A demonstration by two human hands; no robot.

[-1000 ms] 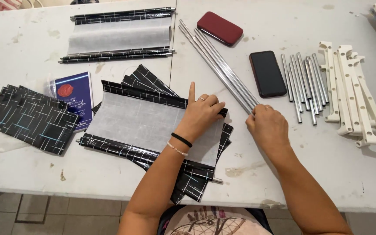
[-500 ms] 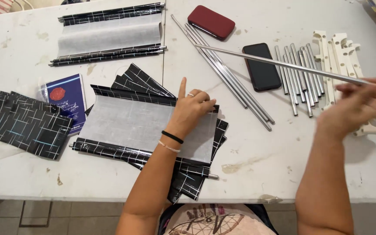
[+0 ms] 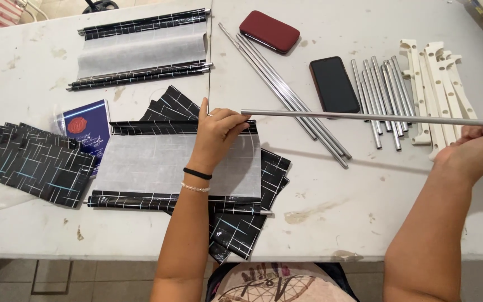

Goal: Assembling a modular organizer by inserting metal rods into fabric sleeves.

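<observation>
My right hand [image 3: 479, 148] grips one long silver metal rod [image 3: 364, 117] near its right end and holds it level above the table, its left tip next to my left hand. My left hand [image 3: 216, 134] pinches the upper hem of a black grid-patterned fabric panel [image 3: 169, 162] whose grey-white backing faces up. A rod end sticks out of the panel's lower hem [image 3: 264, 212]. More black patterned panels [image 3: 252, 223] lie stacked underneath it.
Long silver rods [image 3: 286, 95] lie diagonally in the middle. Short rods [image 3: 381, 95], white plastic brackets [image 3: 437, 84], a black phone [image 3: 334, 84] and a dark red case [image 3: 269, 32] sit to the right. A finished panel [image 3: 141, 47], folded black fabric [image 3: 34, 162] and a blue packet [image 3: 85, 128] lie left.
My right hand has lifted one long rod from the diagonal pile, swung it out to the right, and lowered it level so its tip reaches my left hand, which stayed on the panel's hem.
</observation>
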